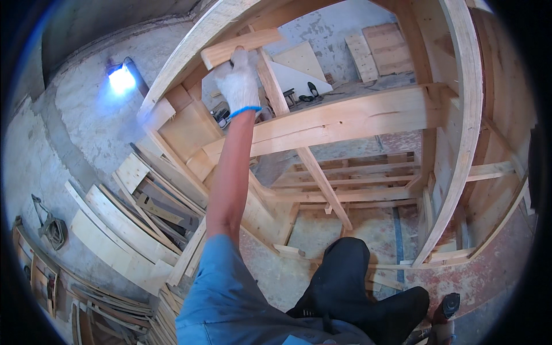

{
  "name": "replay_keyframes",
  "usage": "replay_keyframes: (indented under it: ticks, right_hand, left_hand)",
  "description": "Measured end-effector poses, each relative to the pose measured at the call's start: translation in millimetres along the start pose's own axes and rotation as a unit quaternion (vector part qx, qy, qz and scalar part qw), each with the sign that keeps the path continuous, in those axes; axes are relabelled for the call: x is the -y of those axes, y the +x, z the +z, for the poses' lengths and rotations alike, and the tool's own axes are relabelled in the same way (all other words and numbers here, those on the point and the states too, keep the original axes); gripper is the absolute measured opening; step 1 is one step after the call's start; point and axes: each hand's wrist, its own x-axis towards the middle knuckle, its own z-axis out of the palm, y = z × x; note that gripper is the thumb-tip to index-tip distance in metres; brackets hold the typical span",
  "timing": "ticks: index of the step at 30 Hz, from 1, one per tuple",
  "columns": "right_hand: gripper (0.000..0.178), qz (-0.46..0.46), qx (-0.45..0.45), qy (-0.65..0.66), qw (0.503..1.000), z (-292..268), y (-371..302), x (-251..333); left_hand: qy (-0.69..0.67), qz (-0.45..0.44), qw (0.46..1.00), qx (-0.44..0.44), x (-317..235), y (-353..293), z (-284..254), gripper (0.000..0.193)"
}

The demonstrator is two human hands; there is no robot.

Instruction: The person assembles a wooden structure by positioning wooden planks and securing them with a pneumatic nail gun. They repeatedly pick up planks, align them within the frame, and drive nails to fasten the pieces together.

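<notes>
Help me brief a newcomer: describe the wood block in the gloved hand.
Start at the large curved wooden frame and its wide crossbeam. Past the crossbeam's left part, the white-gloved left hand, with its blue cuff, holds the wood block. Unlike the long crossbeam, this piece is short and in the hand.
</notes>
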Motion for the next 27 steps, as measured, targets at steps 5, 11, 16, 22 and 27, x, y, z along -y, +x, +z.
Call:
replay_keyframes:
  ticks: [5, 11, 16, 22, 27]
  right_hand:
    - [0.015, 0.001, -0.013, 0.008, 1.0, -4.1, -11.6, -24.5]
    - [0.015, -0.002, -0.017, 0.009, 1.0, -5.7, -16.9, -37.6]
    - [0.016, -0.008, -0.013, 0.009, 1.0, -8.8, -18.1, -43.9]
    - [0.017, -0.024, -0.003, 0.029, 0.999, -5.2, -15.2, -53.6]
    - [0.025, -0.011, 0.0, 0.061, 0.998, -4.7, -28.2, -50.0]
  left_hand:
    - [0.083, 0.012, 0.993, -0.084, -23.2, -6.5, 17.2, 0.044]
    - [0.077, 0.042, 0.991, -0.102, 0.2, 16.3, 19.5, 0.044]
    - [0.08, 0.039, 0.992, -0.085, 1.6, 32.6, 13.7, 0.036]
    - [0.014, 0.063, 0.992, -0.108, 23.5, 49.1, 14.5, 0.034]
    - [0.053, 0.116, 0.982, -0.137, 30.6, 51.5, 20.5, 0.037]
